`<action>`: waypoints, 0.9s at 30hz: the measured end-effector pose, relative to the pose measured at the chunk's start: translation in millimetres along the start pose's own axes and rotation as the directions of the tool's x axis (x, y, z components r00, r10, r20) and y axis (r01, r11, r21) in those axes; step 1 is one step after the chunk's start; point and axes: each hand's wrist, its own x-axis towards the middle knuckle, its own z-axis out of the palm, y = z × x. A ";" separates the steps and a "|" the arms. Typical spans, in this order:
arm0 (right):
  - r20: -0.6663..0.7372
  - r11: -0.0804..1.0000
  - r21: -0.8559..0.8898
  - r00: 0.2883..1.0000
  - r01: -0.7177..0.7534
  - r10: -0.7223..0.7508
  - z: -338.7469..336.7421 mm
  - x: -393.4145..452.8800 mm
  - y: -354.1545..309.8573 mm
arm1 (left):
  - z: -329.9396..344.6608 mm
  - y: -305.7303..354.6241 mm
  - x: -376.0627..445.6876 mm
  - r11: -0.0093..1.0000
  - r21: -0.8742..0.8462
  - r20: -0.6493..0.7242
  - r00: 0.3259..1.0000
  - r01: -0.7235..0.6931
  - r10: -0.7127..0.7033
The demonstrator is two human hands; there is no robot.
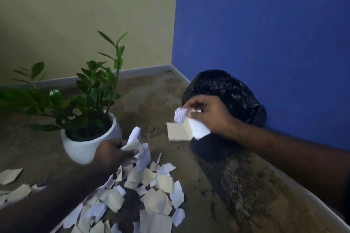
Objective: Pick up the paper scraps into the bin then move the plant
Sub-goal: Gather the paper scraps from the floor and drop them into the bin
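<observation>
My right hand pinches torn white and cream paper scraps near the black-bagged bin; my blurred left hand seemingly grips more.

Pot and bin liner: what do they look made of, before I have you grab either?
Pot: smooth, glossy white with soft highlights and a thick rounded rim, so likely glazed ceramic, though glossy plastic is possible. Liner: thin black plastic film, crinkled, with many small shiny glints. The bin under it is hidden, so its material cannot be told.
</observation>
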 end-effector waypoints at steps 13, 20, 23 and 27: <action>-0.434 0.809 0.444 0.698 -0.385 0.570 -100.0 36.7 78.6 | 59.2 106.3 -6.0 0.934 -0.354 0.155 0.982 -0.045 0.106; -0.359 0.751 0.445 0.671 -0.488 0.649 -113.2 38.2 82.8 | 96.8 163.4 7.3 0.940 -0.296 0.073 0.977 -0.172 0.202; -0.354 0.731 0.529 0.671 -0.431 0.652 -114.2 38.3 82.7 | 127.3 189.6 15.7 0.928 -0.327 0.104 0.969 -0.177 0.222; -0.354 0.715 0.557 0.659 -0.422 0.664 -112.6 36.8 78.1 | 163.3 208.6 21.5 0.925 -0.320 0.097 0.964 -0.207 0.249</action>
